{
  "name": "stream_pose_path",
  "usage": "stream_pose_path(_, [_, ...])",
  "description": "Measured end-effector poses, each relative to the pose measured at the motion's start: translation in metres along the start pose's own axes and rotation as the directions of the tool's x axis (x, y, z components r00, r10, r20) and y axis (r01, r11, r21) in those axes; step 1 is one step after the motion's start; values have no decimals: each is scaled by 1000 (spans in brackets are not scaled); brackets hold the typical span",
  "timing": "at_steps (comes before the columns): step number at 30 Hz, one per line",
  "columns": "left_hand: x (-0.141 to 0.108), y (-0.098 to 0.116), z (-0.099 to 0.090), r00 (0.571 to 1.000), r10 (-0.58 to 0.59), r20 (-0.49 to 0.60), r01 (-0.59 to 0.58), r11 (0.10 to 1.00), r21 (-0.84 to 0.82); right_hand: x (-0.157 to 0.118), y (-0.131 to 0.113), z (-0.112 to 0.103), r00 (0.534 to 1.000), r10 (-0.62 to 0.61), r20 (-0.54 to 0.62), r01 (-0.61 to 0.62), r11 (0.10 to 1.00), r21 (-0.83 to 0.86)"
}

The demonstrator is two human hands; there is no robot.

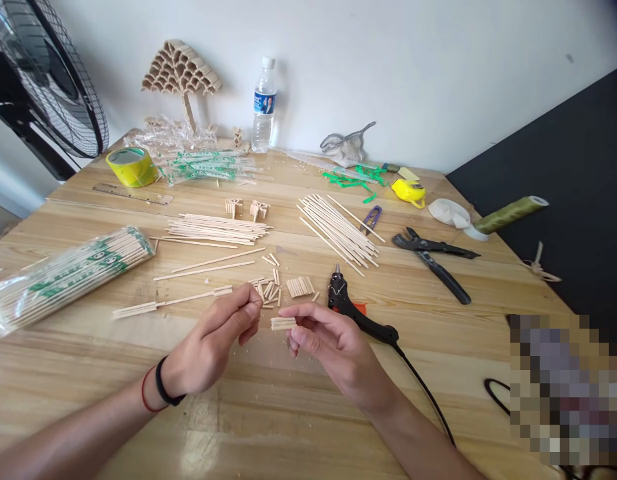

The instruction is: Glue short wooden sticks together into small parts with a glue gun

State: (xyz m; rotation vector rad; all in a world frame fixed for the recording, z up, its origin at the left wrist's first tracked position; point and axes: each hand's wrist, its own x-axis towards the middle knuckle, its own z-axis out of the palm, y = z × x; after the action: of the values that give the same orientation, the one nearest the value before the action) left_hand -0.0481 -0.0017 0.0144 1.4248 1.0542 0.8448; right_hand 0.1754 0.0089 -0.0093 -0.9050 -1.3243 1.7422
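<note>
Count: hands [213, 340] [333, 347], two; hot-glue gun [361, 319], one; pliers [422, 246], one pair; purple snips [377, 216], one; water bottle [265, 105], one; ruler [133, 194], one; yellow tape roll [137, 175], one; electric fan [63, 73], one.

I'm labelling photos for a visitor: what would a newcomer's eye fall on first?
Probably the right hand, near the centre, holding a small bundle of short sticks. Then the tree-shaped model at the back left, and the black glue gun beside that hand.

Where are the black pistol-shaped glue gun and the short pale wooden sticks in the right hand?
Glue gun [367, 324], head view: on the handle.
Held sticks [283, 324], head view: on their exposed lengths.
</note>
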Motion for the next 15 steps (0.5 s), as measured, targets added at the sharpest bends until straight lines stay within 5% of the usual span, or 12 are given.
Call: stream_pose_path(15, [7, -3, 2, 990, 103, -97, -92, 990, 106, 0, 4, -2, 998, -45, -54, 47, 998, 41])
